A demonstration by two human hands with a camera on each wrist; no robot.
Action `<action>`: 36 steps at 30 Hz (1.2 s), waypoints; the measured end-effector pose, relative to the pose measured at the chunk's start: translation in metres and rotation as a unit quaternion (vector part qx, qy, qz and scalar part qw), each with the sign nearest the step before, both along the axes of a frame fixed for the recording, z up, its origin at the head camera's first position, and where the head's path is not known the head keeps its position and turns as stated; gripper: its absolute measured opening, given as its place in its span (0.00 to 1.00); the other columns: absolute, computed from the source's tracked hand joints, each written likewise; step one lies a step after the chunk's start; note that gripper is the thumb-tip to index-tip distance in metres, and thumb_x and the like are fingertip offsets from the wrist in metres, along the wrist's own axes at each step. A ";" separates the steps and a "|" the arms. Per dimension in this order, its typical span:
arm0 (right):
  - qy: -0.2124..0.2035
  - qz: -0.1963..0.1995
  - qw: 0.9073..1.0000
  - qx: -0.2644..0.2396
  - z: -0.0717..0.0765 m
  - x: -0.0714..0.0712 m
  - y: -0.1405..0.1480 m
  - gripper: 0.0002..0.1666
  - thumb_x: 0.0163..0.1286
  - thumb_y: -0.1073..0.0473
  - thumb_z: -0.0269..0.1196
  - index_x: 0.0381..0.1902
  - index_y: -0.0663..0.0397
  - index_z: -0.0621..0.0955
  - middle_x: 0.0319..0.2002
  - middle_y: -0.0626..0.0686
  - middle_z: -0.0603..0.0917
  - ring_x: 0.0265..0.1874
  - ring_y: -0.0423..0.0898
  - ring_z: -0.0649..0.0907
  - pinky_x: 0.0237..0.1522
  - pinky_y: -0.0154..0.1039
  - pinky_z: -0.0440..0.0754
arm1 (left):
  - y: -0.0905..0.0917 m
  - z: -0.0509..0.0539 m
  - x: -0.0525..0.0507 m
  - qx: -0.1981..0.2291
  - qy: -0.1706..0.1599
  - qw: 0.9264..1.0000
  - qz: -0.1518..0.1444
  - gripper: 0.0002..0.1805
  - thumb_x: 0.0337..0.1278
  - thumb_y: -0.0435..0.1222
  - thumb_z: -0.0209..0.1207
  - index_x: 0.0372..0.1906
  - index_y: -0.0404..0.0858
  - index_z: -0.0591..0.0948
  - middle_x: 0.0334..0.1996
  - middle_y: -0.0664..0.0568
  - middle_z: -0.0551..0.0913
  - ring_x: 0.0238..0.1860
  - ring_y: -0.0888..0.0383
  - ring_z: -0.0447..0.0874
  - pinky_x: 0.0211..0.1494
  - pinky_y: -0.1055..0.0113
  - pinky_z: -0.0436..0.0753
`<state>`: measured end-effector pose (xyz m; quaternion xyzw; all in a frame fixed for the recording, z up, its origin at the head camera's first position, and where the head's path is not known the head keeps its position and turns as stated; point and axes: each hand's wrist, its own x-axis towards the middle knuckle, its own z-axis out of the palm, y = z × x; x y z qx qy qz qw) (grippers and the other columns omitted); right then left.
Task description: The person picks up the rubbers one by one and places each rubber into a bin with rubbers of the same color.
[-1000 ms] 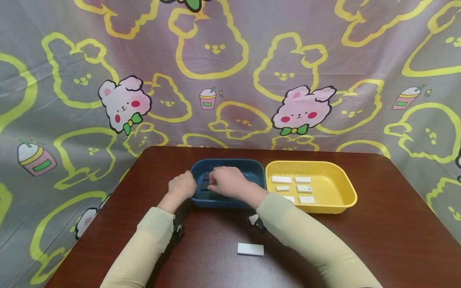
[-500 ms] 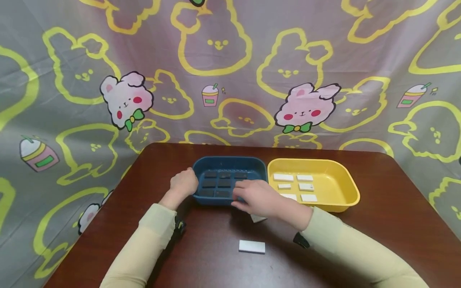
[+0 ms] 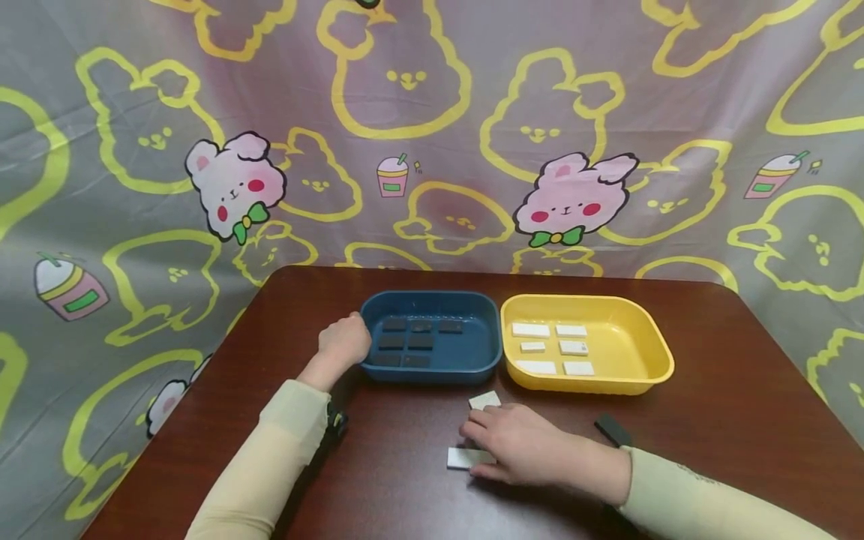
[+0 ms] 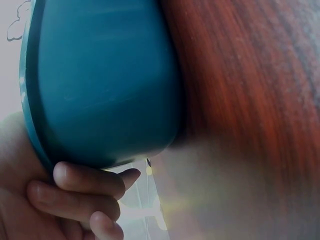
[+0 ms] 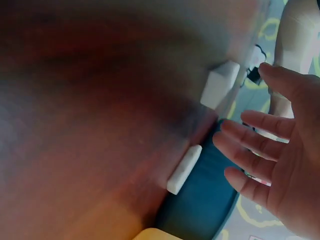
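My left hand [image 3: 344, 341] grips the left end of a blue plastic tray [image 3: 432, 377], its fingers curled at the rim in the left wrist view. Inside the tray lie several flat black blocks [image 3: 421, 343] in rough rows. My right hand [image 3: 523, 444] hovers low over the table in front, fingers spread and loosely bent, with nothing held in the right wrist view. Just under its fingertips is a white rectangular block [image 3: 464, 458], partly hidden in the head view. A second white block [image 3: 484, 400] lies farther back, close to the blue tray.
A yellow tray [image 3: 637, 382] stands right beside the blue one. It holds several white blocks [image 3: 533, 330] on its left side. Both trays are on a dark brown wooden table [image 3: 729, 390], and a patterned curtain [image 3: 432, 150] hangs behind it.
My right hand has left the blue tray and come right and toward me, to the white block at the front. The left hand has stayed on the tray's rim.
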<state>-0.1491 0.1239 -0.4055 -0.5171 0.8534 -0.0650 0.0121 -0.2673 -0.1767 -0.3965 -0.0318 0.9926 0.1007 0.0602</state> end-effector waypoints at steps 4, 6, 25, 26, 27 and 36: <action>0.007 0.002 1.000 0.016 -0.006 0.004 0.000 0.26 0.65 0.37 0.63 0.52 0.47 0.78 0.37 0.41 0.76 0.33 0.35 0.75 0.35 0.33 0.77 | 0.000 0.000 0.001 0.002 0.000 1.000 0.000 0.22 0.67 0.37 0.50 0.56 0.23 0.70 0.25 0.43 0.76 0.25 0.49 0.77 0.32 0.54 0.80; 0.012 0.005 1.000 0.024 -0.008 0.006 -0.001 0.27 0.64 0.37 0.63 0.52 0.47 0.78 0.37 0.41 0.76 0.34 0.35 0.76 0.35 0.34 0.77 | -0.001 -0.001 0.001 0.004 0.000 1.000 -0.001 0.22 0.67 0.37 0.50 0.57 0.23 0.70 0.23 0.43 0.75 0.24 0.49 0.77 0.30 0.55 0.80; 0.030 -0.001 0.998 0.048 -0.015 0.008 -0.018 0.14 0.61 0.48 0.68 0.40 0.46 0.79 0.31 0.41 0.74 0.28 0.34 0.74 0.26 0.28 0.72 | 0.001 0.000 0.002 0.003 0.001 1.000 0.001 0.23 0.67 0.36 0.49 0.59 0.22 0.69 0.22 0.43 0.74 0.22 0.50 0.76 0.27 0.57 0.77; 0.028 0.000 0.999 0.046 -0.016 0.007 -0.019 0.14 0.61 0.48 0.68 0.40 0.46 0.79 0.31 0.41 0.74 0.28 0.33 0.73 0.26 0.28 0.72 | 0.001 0.000 0.002 0.002 0.002 1.000 0.002 0.23 0.67 0.36 0.49 0.58 0.23 0.69 0.22 0.43 0.75 0.23 0.50 0.76 0.27 0.57 0.77; 0.026 0.001 0.999 0.045 -0.016 0.007 -0.019 0.13 0.61 0.49 0.68 0.40 0.46 0.79 0.31 0.40 0.74 0.28 0.33 0.73 0.26 0.28 0.71 | 0.001 0.000 0.002 0.001 0.002 1.000 0.001 0.23 0.67 0.36 0.49 0.58 0.23 0.69 0.23 0.43 0.75 0.23 0.49 0.76 0.27 0.57 0.77; -0.006 -0.013 0.999 0.043 -0.009 0.007 -0.014 0.13 0.60 0.51 0.69 0.39 0.45 0.78 0.30 0.39 0.73 0.27 0.32 0.72 0.26 0.28 0.71 | 0.000 0.000 0.000 0.005 0.006 1.000 0.000 0.22 0.67 0.36 0.49 0.57 0.23 0.70 0.23 0.43 0.75 0.23 0.50 0.76 0.28 0.56 0.78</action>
